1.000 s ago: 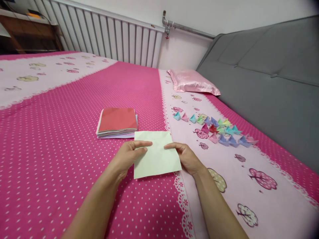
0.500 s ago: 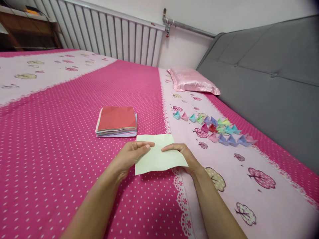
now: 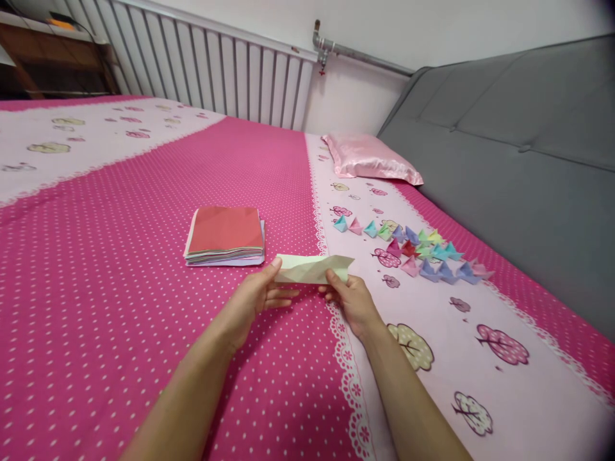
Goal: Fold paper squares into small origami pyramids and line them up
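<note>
While both hands are engaged with a single workpiece, the pale green paper (image 3: 307, 270) is located at the near centre of the scene, above the bedspread (image 3: 144, 301) and across the lace border between its magenta dotted panel and its pale pink band. The paper presents as a narrow, slightly wavy strip running left to right; whether this results from a fold or from the viewing angle cannot be determined.

The left hand (image 3: 250, 298) grasps the left end of the paper, with the thumb against that end and the visible fingers extended to the right, below the near edge. The right hand (image 3: 356, 302) grasps the paper toward its right end; its thumb is pressed on the side facing the camera, and its fingers are curled underneath. Neither grip is released.

A paper stack (image 3: 225, 229), topped with a red sheet, rests on the magenta panel to the far left of the hands, near the workpiece but not touching it. Folded paper shapes (image 3: 410, 266) in several colours, including blue, pink, green, purple, red and yellow, are arranged in uneven rows on the pale band to the far right.

Farther back, a pink pillow (image 3: 369, 159) lies near the grey headboard (image 3: 519, 186). A white radiator (image 3: 199, 64) is positioned along the far wall.
</note>
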`<state>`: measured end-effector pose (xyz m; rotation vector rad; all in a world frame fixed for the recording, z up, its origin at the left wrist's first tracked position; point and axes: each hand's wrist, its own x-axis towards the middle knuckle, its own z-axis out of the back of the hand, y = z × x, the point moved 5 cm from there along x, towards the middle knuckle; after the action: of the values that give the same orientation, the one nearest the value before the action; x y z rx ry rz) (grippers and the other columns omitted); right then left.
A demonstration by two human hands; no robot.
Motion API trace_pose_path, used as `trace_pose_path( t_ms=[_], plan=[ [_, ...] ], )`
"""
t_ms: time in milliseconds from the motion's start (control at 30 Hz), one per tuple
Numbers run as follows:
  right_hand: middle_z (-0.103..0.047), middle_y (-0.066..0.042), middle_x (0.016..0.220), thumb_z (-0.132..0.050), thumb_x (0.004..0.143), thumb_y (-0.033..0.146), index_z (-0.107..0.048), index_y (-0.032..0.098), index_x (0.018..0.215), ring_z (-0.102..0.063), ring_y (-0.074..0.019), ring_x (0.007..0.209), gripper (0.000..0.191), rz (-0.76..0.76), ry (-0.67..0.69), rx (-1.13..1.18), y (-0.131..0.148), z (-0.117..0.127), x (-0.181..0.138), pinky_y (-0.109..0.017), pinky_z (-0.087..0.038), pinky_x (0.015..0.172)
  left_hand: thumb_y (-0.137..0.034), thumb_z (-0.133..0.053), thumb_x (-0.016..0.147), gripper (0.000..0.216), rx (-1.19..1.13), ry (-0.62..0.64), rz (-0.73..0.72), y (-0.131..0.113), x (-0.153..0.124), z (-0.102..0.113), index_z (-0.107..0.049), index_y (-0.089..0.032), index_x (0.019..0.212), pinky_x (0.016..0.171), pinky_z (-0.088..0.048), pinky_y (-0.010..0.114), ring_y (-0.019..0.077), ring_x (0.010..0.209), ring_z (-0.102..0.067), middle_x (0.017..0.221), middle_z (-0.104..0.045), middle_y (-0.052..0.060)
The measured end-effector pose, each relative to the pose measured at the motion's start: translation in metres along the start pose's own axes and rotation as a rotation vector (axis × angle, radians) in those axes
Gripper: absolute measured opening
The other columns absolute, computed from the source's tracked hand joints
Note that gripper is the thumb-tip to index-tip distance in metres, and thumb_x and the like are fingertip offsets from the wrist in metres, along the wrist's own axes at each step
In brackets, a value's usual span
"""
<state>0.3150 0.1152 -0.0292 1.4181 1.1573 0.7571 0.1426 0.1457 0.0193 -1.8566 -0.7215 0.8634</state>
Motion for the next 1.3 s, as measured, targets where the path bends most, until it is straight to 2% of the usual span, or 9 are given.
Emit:
trace_pose_path(
  t_ms=[133, 267, 500, 733, 933, 1067, 1167, 1300],
  plan=[
    [-0.065, -0.003, 0.057, -0.068, 0.066, 0.043, -0.068, 0.011, 0.078, -0.052, -0.008, 0.046, 0.034, 0.018, -0.022, 0.02, 0.001, -0.001, -0.001, -0.018, -0.038, 0.046, -0.039, -0.065, 0.067, 0.044, 0.158, 0.059, -0.102, -0.003, -0.001, -0.004, -0.061, -0.016, 0.105, 0.079, -0.046, 0.031, 0.0222, 0.096, -0.059, 0.107, -0.064, 0.011],
    [-0.066, -0.003, 0.059, -0.068, 0.066, 0.041, -0.068, 0.013, 0.083, -0.053, -0.008, 0.047, 0.033, 0.033, -0.015, 0.059, 0.003, -0.003, -0.003, -0.018, -0.037, 0.044, -0.026, -0.072, 0.059, 0.046, 0.187, 0.045, -0.131, -0.002, 0.001, -0.005, -0.063, -0.015, 0.103, 0.072, -0.047, 0.031, 0.0184, 0.079, -0.062, 0.102, -0.066, 0.011],
    [-0.066, -0.003, 0.058, -0.067, 0.068, 0.041, -0.068, 0.012, 0.083, -0.052, -0.0077, 0.047, 0.033, 0.025, 0.025, 0.059, 0.004, -0.006, -0.005, -0.017, -0.037, 0.044, -0.031, -0.071, 0.06, 0.031, 0.188, -0.121, -0.128, 0.0, 0.004, 0.003, -0.069, -0.013, 0.085, 0.053, -0.043, 0.022, 0.012, 0.058, -0.058, 0.079, -0.07, 0.009],
    [-0.064, -0.002, 0.055, -0.068, 0.067, 0.041, -0.067, 0.012, 0.08, -0.052, -0.0076, 0.047, 0.032, 0.036, -0.001, 0.05, 0.002, -0.006, -0.005, -0.017, -0.038, 0.045, -0.036, -0.07, 0.061, 0.029, 0.216, -0.188, -0.125, 0.001, 0.005, 0.008, -0.071, -0.012, 0.075, 0.053, -0.041, 0.021, 0.0112, 0.056, -0.056, 0.069, -0.068, 0.008],
    [-0.064, -0.001, 0.056, -0.069, 0.065, 0.04, -0.065, 0.013, 0.077, -0.052, -0.0083, 0.047, 0.03, 0.084, -0.07, 0.003, 0.004, -0.013, -0.012, -0.019, -0.038, 0.046, -0.037, -0.071, 0.058, 0.027, 0.228, -0.33, -0.185, -0.002, 0.004, 0.016, -0.069, -0.011, 0.066, 0.046, -0.033, 0.02, 0.0078, 0.045, -0.046, 0.055, -0.062, 0.003],
    [-0.063, -0.001, 0.056, -0.069, 0.065, 0.039, -0.065, 0.012, 0.076, -0.051, -0.0094, 0.047, 0.029, 0.158, -0.15, -0.055, 0.005, -0.016, -0.016, -0.021, -0.038, 0.047, -0.036, -0.073, 0.054, 0.028, 0.192, -0.371, -0.205, -0.003, 0.004, 0.018, -0.07, -0.011, 0.066, 0.046, -0.033, 0.021, 0.0089, 0.045, -0.047, 0.055, -0.063, 0.003],
    [-0.063, -0.001, 0.059, -0.069, 0.066, 0.037, -0.065, 0.012, 0.08, -0.052, -0.0102, 0.049, 0.028, 0.226, -0.18, -0.077, 0.007, -0.018, -0.019, -0.022, -0.04, 0.048, -0.036, -0.073, 0.054, 0.032, 0.151, -0.368, -0.212, -0.003, 0.004, 0.016, -0.07, -0.011, 0.073, 0.051, -0.038, 0.022, 0.0121, 0.053, -0.054, 0.065, -0.068, 0.005],
    [-0.067, -0.003, 0.078, -0.067, 0.068, 0.033, -0.062, 0.017, 0.095, -0.057, -0.0109, 0.055, 0.032, 0.289, -0.152, -0.034, 0.014, -0.025, -0.022, -0.022, -0.043, 0.05, -0.032, -0.073, 0.055, 0.034, 0.055, -0.347, -0.239, -0.004, 0.004, 0.012, -0.069, -0.01, 0.08, 0.058, -0.041, 0.022, 0.0128, 0.061, -0.058, 0.074, -0.07, 0.007]
  ],
)
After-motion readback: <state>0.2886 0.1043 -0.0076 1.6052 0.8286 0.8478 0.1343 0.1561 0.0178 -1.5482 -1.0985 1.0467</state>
